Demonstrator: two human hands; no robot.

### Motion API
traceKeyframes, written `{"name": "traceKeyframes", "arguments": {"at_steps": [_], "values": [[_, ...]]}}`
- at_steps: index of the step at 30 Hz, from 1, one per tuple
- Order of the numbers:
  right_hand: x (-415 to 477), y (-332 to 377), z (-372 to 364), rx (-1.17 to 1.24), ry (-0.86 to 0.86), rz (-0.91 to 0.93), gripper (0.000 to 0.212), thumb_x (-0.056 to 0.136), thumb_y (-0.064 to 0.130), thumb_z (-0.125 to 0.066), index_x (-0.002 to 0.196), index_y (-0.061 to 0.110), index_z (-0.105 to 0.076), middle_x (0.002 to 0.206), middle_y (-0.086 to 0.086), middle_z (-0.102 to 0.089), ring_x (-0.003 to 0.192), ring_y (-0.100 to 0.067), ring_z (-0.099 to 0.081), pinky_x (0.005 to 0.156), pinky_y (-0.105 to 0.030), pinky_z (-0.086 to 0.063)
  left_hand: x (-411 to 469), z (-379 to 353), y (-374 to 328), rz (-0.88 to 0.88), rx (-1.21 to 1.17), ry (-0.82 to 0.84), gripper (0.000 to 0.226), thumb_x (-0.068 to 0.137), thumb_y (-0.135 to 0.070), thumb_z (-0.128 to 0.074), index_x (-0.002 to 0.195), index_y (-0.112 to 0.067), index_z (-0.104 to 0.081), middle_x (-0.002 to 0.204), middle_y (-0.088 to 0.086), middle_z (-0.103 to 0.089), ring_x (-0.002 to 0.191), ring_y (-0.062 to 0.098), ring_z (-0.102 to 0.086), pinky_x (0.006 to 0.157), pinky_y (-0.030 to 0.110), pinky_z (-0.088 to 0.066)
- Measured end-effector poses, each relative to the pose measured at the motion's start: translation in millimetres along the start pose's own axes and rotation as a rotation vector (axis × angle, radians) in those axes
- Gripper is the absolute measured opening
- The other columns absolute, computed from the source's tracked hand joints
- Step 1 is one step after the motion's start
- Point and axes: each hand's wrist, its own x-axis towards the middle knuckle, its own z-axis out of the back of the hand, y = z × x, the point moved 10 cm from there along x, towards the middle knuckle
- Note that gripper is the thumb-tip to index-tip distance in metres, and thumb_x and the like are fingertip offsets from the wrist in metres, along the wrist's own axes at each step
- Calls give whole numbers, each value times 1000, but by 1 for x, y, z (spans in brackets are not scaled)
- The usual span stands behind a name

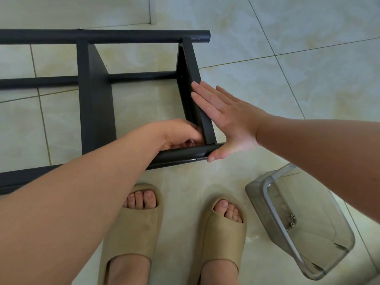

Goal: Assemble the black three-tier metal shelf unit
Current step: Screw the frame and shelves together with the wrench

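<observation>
The black metal shelf unit (94, 99) lies on its side on the tiled floor, its round poles running left to right. My right hand (224, 118) lies flat, fingers straight, against the outer face of the end shelf panel (196, 79), with the thumb at the tip of the near pole (181, 156). My left hand (181, 133) reaches inside the corner where that panel meets the near pole. Its fingers are curled there; whatever they hold is hidden.
A clear grey plastic container (300, 223) lies tilted on the floor at lower right, with two small screws (292, 220) inside. My feet in tan slippers (133, 229) stand just in front of the near pole. A white ledge or doorstep (82, 11) runs along the top left.
</observation>
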Motion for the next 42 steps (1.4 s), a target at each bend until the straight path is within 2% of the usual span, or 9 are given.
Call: {"name": "traceKeyframes", "arguments": {"at_steps": [6, 11, 16, 22, 25, 27, 29, 34, 42], "values": [[-1, 0, 1, -7, -1, -1, 143, 61, 98, -42, 159, 12, 17, 166, -5, 27, 152, -19, 25, 126, -41, 8, -2, -5, 0, 8, -132, 50, 15, 90, -1, -56, 91, -7, -69, 74, 9, -68, 66, 21, -66, 74, 34, -55], [0, 1, 0, -4, -2, 2, 143, 60, 98, -40, 159, 12, 17, 165, -5, 27, 152, -19, 26, 126, -41, 9, -2, -2, 3, 28, 53, -1, 29, 77, -18, -67, 55, -20, -49, 55, 1, -43, 51, 16, -45, 58, 25, -41], [0, 1, 0, -5, -15, 7, 143, 60, 98, -40, 159, 12, 18, 166, -6, 26, 152, -19, 25, 126, -41, 8, -2, 0, 0, -14, -11, -4, 9, 82, -6, -67, 76, -11, -69, 66, 7, -63, 60, 20, -60, 63, 28, -50], [0, 2, 0, -5, -13, 7, 142, 60, 98, -39, 159, 11, 17, 166, -6, 26, 152, -20, 25, 126, -41, 8, -1, -6, -2, -28, -172, 72, 18, 73, 1, -65, 89, -8, -66, 72, 10, -60, 64, 21, -57, 66, 31, -51], [0, 1, 1, -8, -18, 9, 142, 61, 98, -39, 159, 11, 16, 166, -7, 25, 153, -21, 24, 126, -42, 8, -3, -10, -1, -7, -183, 90, 18, 80, -5, -63, 97, -7, -70, 90, 15, -66, 81, 28, -63, 86, 42, -53], [0, 1, 0, -13, -14, 10, 143, 61, 98, -39, 159, 10, 16, 166, -7, 25, 153, -21, 24, 126, -43, 7, -2, -9, 1, 1, -125, 75, 20, 90, -8, -58, 79, -13, -74, 80, 10, -69, 78, 26, -64, 85, 42, -53], [0, 1, -1, -12, -12, 9, 143, 61, 98, -39, 159, 10, 15, 166, -7, 25, 153, -21, 24, 126, -43, 8, -3, -9, -1, -18, -54, 65, 38, 93, -7, -57, 58, -20, -66, 55, -1, -60, 57, 16, -60, 67, 30, -50], [0, 2, 0, -10, -15, 11, 143, 61, 98, -40, 159, 10, 16, 166, -8, 25, 153, -21, 24, 126, -42, 8, -3, -6, -3, -43, -55, 53, 12, 89, -2, -61, 88, -8, -71, 74, 8, -70, 69, 21, -67, 75, 32, -54], [0, 1, 0, -18, -17, 11, 142, 62, 98, -39, 159, 11, 16, 166, -7, 24, 153, -21, 23, 126, -43, 6, 0, -8, -2, -33, -219, 83, 23, 91, 5, -47, 92, -7, -67, 76, 8, -69, 66, 19, -67, 71, 32, -55]]}}
